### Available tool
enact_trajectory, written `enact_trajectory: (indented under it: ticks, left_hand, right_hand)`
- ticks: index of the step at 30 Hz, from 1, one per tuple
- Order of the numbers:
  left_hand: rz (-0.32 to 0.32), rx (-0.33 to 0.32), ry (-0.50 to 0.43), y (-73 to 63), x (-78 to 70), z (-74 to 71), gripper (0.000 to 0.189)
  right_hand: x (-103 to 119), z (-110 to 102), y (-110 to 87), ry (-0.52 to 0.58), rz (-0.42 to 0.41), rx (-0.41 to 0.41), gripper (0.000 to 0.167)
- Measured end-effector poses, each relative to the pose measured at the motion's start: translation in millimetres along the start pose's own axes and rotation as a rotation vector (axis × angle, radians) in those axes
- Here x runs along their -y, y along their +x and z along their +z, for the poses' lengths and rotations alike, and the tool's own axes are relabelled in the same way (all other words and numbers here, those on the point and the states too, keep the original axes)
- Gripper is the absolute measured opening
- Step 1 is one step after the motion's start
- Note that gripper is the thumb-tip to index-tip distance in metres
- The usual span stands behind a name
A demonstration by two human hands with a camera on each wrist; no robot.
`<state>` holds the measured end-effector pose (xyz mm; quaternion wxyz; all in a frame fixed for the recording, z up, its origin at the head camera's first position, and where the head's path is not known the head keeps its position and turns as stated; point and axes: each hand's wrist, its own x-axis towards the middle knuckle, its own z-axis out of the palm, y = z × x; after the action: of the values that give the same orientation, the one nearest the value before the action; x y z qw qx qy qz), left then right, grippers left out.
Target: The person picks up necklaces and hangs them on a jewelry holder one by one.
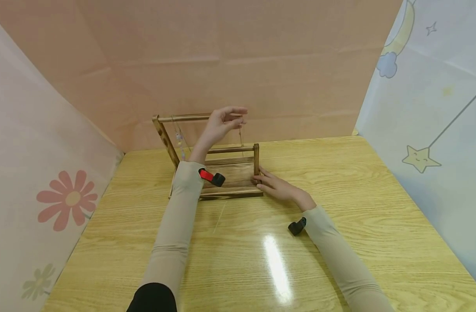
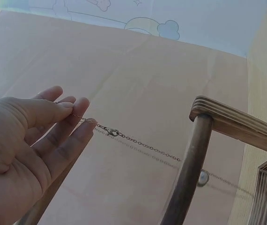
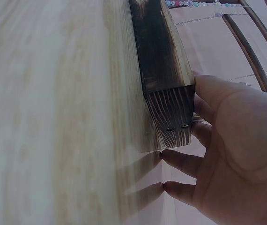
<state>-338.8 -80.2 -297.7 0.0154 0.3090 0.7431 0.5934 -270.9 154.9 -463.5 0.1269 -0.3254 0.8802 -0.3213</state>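
Observation:
A brown wooden jewelry stand point(image 1: 231, 196), with bars at two heights, stands on the table. My left hand point(image 1: 222, 123) is raised at its upper bar. In the left wrist view, thumb and fingers pinch the end of a thin chain necklace point(image 2: 147, 146). A small lobster clasp point(image 2: 111, 132) shows just past the fingertips, and the chain runs down behind a bar near a round pearl-like bead point(image 2: 203, 178). At the stand's right end, my right hand point(image 1: 278, 188) holds the base corner; two of its fingertips touch the tabletop in the right wrist view.
A beaded strand point(image 1: 179, 141) hangs from the upper bar at the left. The wood-grain table point(image 1: 378, 234) reaches back to a peach backdrop point(image 1: 261, 65), with patterned panels at both sides. Light glares off the table in front.

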Motion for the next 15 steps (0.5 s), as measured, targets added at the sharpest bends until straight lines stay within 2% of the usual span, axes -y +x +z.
enact_trajectory:
  ticks: [3,9,15]
  left_hand:
    - [0.007,-0.012,0.021,3.7,3.5,-0.6,0.033]
    - [0.018,-0.031,0.046,6.9,4.2,-1.3,0.032]
    - [0.003,-0.043,0.018,8.1,-0.8,-1.8,0.034]
  right_hand:
    - [0.7,-0.2,-1.0,0.002,-0.011,-0.003,0.051]
    - [1.5,-1.2,-1.5,0.025,0.038,0.019,0.05]
    - [1.6,-1.4,-1.5,0.03,0.061,0.025,0.05]
